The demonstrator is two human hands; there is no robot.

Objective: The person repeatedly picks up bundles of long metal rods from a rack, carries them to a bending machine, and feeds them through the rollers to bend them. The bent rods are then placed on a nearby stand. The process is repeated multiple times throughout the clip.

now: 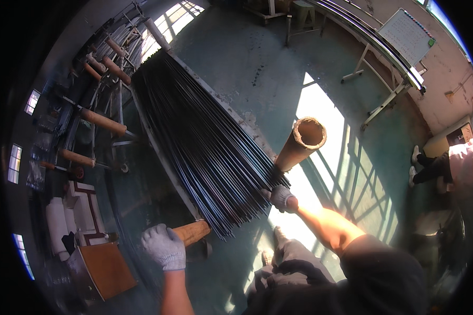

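Observation:
Many long, thin black rods [194, 126] lie bundled lengthwise on a low rack [210, 97], their near ends uneven. At the front left corner sticks out a brown cardboard tube [192, 232]. My left hand [164, 245], in a white knit glove, is closed over its outer end. My right hand [283, 199], gloved too, is curled at the right edge of the rod ends, closed on the outermost rods; its fingertips are partly hidden. Just beyond it stands a wider cardboard tube [301, 143] with a ragged open top, on the rack's right corner.
At the left are racks with cardboard-wrapped arms [104, 122], white rolls [58, 226] and a brown-topped box [108, 270]. A long stand [376, 44] with a whiteboard [406, 38] runs along the far right wall. Another person [460, 165] is at the right edge. Sunlight stripes the green floor [263, 63].

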